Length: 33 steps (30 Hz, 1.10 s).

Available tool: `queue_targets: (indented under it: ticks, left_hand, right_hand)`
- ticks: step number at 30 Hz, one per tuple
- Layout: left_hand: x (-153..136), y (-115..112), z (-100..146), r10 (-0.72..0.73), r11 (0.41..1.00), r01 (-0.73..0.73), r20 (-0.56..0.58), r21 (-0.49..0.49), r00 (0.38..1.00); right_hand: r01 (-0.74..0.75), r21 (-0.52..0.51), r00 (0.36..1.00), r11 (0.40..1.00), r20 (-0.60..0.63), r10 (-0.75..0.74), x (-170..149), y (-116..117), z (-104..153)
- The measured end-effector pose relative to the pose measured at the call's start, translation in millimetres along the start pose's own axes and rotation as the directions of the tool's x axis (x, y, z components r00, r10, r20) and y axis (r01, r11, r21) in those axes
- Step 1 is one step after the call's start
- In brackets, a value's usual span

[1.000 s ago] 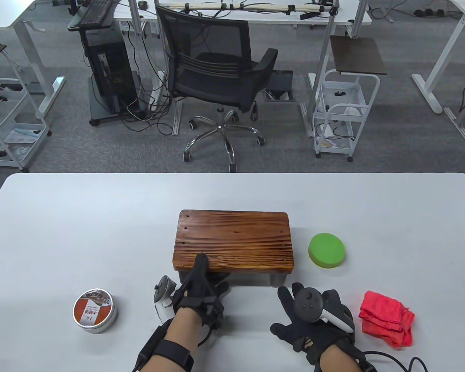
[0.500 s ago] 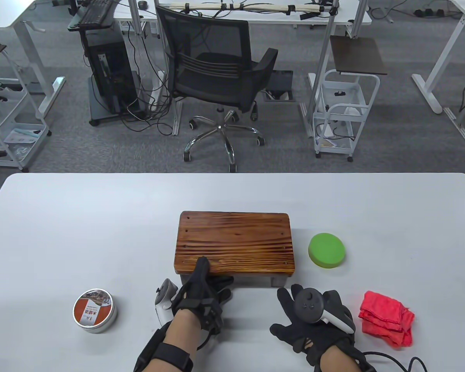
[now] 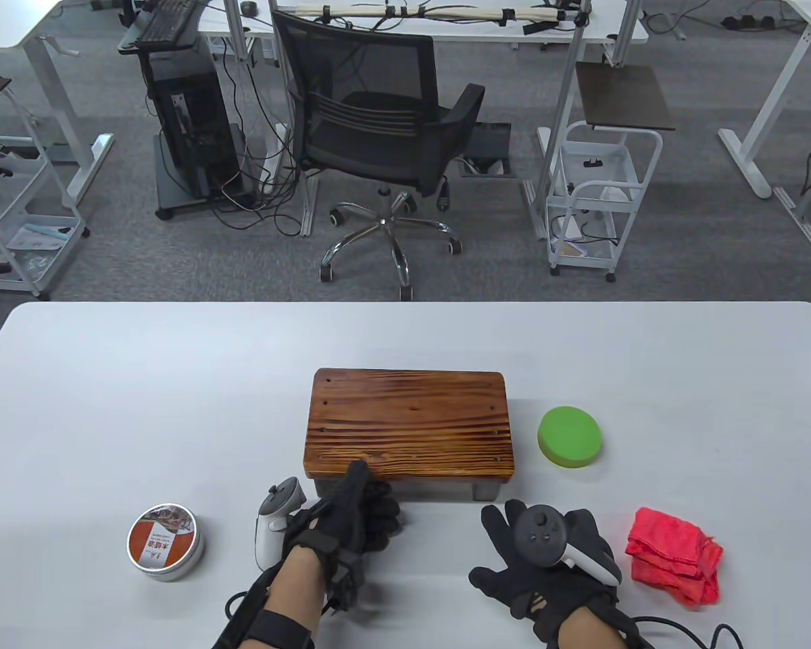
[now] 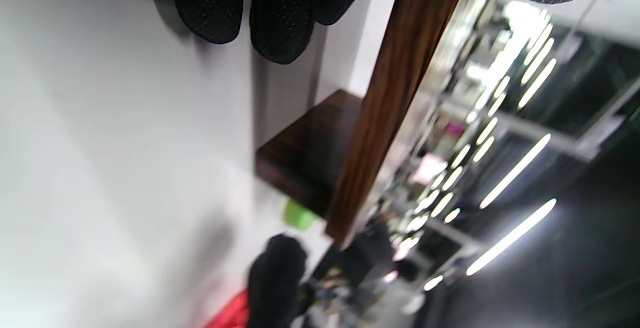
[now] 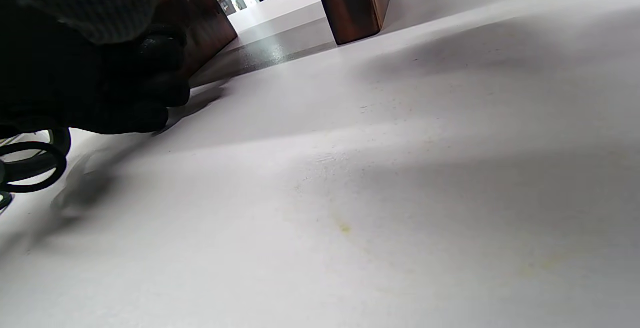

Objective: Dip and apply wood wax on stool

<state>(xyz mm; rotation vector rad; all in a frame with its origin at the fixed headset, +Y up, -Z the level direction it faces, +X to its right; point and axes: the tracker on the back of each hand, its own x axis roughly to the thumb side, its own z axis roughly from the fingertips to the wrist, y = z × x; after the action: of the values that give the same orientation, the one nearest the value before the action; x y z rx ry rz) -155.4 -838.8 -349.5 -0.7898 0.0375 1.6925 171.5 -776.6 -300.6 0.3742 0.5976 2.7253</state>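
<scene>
Where stool (image 3: 409, 422) sits, tin (image 3: 165, 542), sponge (image 3: 569, 437), rag (image 3: 676, 554)

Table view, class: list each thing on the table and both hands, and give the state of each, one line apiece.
Stool: upright on the table, top bare.
Wax tin: lid on, untouched.
Green sponge: lying flat, nobody holding it.
Red cloth: crumpled, lying loose.
Left hand: thumb on the stool's near edge, fingers curled below.
Right hand: resting spread on the table, holding nothing.

Beyond your table (image 3: 108, 378) stands a black office chair (image 3: 372, 128), flanked by a white wire cart (image 3: 598, 196) and a computer tower (image 3: 192, 135).
</scene>
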Motion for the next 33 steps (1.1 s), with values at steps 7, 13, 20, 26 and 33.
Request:
queue_targets:
  ticks: [7, 13, 20, 26, 33]
  left_hand:
    - [33, -30, 16, -0.522, 0.852, 0.521, -0.011, -0.041, 0.853]
    - [65, -62, 41, -0.82, 0.572, 0.814, 0.07, 0.101, 0.567]
    - [99, -73, 75, -0.956, 0.294, 0.843, 0.149, 0.45, 0.254]
    - [120, -56, 100, -1.0, 0.021, 0.667, 0.031, 0.745, -0.003]
    - [118, -41, 102, -0.983, -0.185, 0.58, -0.135, 0.793, -0.128]
  right_hand:
    - [0.004, 0.007, 1.0, 1.0, -0.001, -0.004, -1, 1, 1]
    - [0.004, 0.013, 1.0, 1.0, -0.003, -0.003, -1, 2, 0]
    - [-0.004, 0.018, 1.0, 1.0, -0.01, 0.004, 1, 3, 0]
    - [-0.014, 0.011, 1.0, 1.0, -0.01, 0.014, 1, 3, -1]
    - [-0.015, 0.015, 1.0, 1.0, -0.016, 0.015, 2, 3, -1]
